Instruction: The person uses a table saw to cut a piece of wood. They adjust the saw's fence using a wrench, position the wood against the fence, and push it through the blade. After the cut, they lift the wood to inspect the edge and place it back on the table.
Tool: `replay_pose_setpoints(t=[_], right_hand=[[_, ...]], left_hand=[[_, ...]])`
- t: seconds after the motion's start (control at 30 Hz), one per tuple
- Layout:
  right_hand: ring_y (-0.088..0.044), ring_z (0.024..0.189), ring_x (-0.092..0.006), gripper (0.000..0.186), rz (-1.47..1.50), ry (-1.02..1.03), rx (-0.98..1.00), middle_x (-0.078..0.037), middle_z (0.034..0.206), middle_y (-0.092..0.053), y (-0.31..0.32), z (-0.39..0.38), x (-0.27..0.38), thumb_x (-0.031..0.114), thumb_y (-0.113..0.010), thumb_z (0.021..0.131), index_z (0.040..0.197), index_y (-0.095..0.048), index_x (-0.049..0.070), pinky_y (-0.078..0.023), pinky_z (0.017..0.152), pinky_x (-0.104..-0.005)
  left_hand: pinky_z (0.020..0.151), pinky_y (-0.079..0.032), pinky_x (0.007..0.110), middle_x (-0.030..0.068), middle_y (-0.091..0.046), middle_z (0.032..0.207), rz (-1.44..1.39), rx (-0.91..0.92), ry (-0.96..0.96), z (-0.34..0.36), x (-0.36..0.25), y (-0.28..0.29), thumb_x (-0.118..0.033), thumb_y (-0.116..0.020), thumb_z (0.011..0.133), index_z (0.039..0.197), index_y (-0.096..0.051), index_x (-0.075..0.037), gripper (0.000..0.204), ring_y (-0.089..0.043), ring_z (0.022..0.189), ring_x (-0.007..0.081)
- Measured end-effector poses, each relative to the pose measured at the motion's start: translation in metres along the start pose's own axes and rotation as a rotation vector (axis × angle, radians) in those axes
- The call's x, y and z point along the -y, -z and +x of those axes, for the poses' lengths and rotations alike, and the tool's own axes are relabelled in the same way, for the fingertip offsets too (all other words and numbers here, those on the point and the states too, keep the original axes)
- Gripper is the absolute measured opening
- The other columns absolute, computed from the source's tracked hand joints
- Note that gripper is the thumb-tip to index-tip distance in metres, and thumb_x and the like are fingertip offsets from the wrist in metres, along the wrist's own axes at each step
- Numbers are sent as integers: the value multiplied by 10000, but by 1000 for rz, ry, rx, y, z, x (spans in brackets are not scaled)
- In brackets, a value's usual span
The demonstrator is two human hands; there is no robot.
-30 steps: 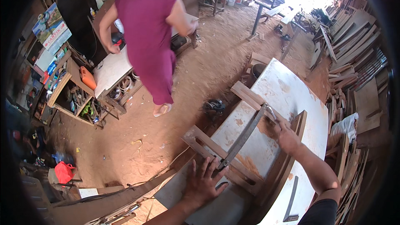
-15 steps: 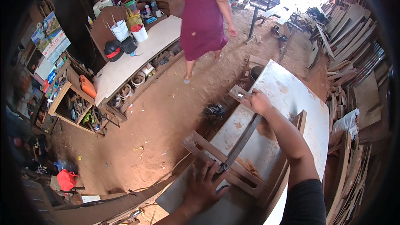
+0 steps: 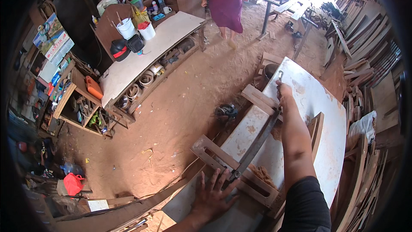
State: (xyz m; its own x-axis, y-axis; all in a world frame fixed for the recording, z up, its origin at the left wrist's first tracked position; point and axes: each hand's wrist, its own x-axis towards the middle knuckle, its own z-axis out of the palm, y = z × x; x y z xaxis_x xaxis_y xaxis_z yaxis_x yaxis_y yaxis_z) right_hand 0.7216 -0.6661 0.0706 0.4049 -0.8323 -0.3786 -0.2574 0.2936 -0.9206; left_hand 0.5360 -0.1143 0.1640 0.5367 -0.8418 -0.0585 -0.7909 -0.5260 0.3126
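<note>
A long dark metal bar clamp lies slantwise across a wooden frame on a white tabletop. Its far end is in my right hand, whose fingers are wrapped round it; a bit of bright metal pokes out beyond the fist. Beneath the bar's near end sits a slotted wooden rail, and a second wooden piece crosses near my right hand. My left hand has its fingers spread, fingertips by the clamp's near end and the rail. A curved wooden part stands right of my right forearm.
On the dirt floor left of the tabletop rests a dark power tool. A long bench carries buckets and a cap. Stacked boards line the right side. A person in a maroon dress is at the back; another sits at far left.
My right hand has shifted from the far crosspiece onto the clamp's far end. My left hand stays spread near the rail. The person in maroon has walked farther off.
</note>
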Motion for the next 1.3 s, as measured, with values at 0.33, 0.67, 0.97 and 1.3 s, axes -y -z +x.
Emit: replay_pose_setpoints(t=[0.33, 0.67, 0.97, 1.3], right_hand=[[-684, 770, -309, 130, -18, 188, -536, -138, 930, -713, 47, 47, -40, 195, -724, 1010, 1099, -738, 102, -557, 700, -475], [-612, 1364, -415, 478, -1482, 1240, 400, -190, 1232, -724, 129, -19, 32, 489, -726, 976, 1177, -728, 56, -259, 1335, -630], [-612, 1034, -438, 544, -1427, 1453, 644, -204, 1012, -633, 133, -2, 29, 542, -708, 953, 1042, -645, 9, -487, 1009, -524], [-645, 1151, -406, 602, -1631, 1115, 193, -217, 1137, -733, 158, -24, -29, 594, -592, 1049, 1120, -692, 5, -489, 1027, -519]], left_hand=[[1261, -206, 797, 58, -381, 1746, 13, -100, -25, 2, 5, -17, -681, -608, 1028, 1620, -524, -394, 664, -288, 1632, 331], [1209, -287, 820, 104, -370, 1715, 23, -131, -31, 1, 2, -14, -677, -675, 987, 1582, -519, -361, 693, -270, 1616, 368], [1216, -299, 809, 109, -327, 1751, 39, -59, -19, 0, 3, -13, -707, -620, 1007, 1646, -464, -391, 730, -207, 1651, 371], [1211, -301, 818, 125, -356, 1705, 20, -81, -21, 2, 0, -11, -661, -652, 1011, 1614, -490, -366, 690, -273, 1609, 393]])
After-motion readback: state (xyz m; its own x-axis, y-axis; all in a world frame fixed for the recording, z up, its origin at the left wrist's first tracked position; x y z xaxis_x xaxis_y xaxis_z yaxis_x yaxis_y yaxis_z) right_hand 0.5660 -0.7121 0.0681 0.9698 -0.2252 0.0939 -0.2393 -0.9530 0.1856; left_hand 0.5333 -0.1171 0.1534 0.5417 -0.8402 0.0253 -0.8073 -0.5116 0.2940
